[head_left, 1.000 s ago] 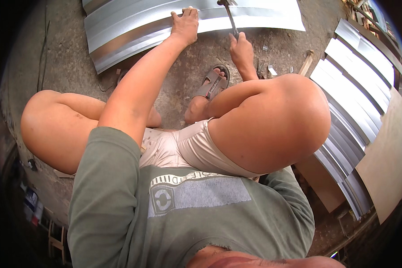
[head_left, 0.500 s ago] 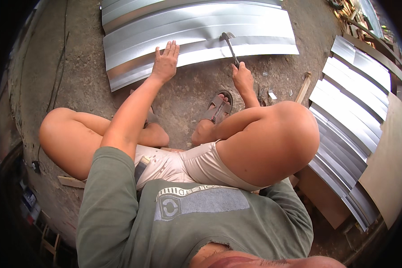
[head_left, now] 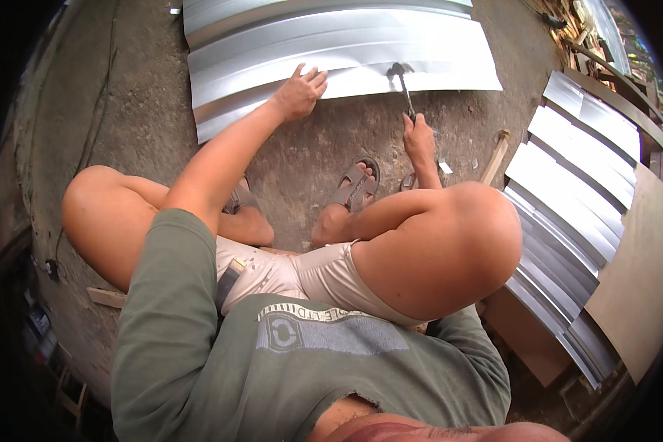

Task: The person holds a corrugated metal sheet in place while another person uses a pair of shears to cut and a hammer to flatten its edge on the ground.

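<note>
A shiny ribbed metal sheet [head_left: 258,62] lies on the ground before my feet. My left hand [head_left: 299,94] rests at its near edge, fingers apart and slightly bent, holding nothing that I can see. In my right hand [head_left: 419,138], closed round the dark handle, is a hammer [head_left: 405,96]. Its head is over the sheet's near strip, right of my left hand; I cannot tell whether it touches the metal. Small creases show in the sheet between the left hand and the hammer head.
A stack of ribbed metal sheets [head_left: 567,184] lies at the right, beside a tan board [head_left: 636,272]. A wooden stick [head_left: 496,157] and small metal scraps [head_left: 445,166] lie near my right knee. Scrap wood is piled at the far right; a dark cable [head_left: 99,118] runs along the left.
My left hand has slid right along the sheet's near edge, its fingers now more bent. The right hand and hammer have shifted slightly right. The sheet also appears a little further right.
</note>
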Demonstrator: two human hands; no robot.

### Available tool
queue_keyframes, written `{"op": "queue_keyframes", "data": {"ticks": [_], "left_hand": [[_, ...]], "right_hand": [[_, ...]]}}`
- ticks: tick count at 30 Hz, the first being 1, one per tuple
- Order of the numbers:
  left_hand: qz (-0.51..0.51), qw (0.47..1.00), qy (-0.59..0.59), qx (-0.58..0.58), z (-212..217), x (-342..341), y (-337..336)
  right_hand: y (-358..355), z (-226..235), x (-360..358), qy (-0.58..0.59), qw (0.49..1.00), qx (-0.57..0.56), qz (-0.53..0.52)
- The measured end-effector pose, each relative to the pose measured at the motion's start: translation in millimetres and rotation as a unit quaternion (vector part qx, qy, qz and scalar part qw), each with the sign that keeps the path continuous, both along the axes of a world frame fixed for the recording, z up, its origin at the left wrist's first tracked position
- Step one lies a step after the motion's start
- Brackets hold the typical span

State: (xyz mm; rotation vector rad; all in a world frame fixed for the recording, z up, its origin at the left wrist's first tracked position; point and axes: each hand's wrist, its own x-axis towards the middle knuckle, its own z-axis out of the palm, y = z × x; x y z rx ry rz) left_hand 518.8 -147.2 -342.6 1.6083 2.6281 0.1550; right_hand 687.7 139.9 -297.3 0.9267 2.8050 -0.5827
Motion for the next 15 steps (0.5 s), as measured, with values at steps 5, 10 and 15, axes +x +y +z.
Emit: {"op": "queue_keyframes", "data": {"ticks": [5, 10, 15], "left_hand": [[-0.014, 0.994, -0.090, -0.066, 22.2, -34.7, 64.9], [-0.002, 0.992, -0.116, 0.049, 36.3, -56.8, 72.9], [0.015, 0.987, -0.078, 0.137, 49.8, -81.5, 62.6]], "right_hand": [[14.3, 15.2, -1.9, 0.066, 0.998, -0.009, -0.020], [6.3, 41.5, 4.2, 0.081, 0.994, -0.038, -0.059], [-4.1, 6.6, 59.7, 0.124, 0.981, -0.072, -0.129]]}}
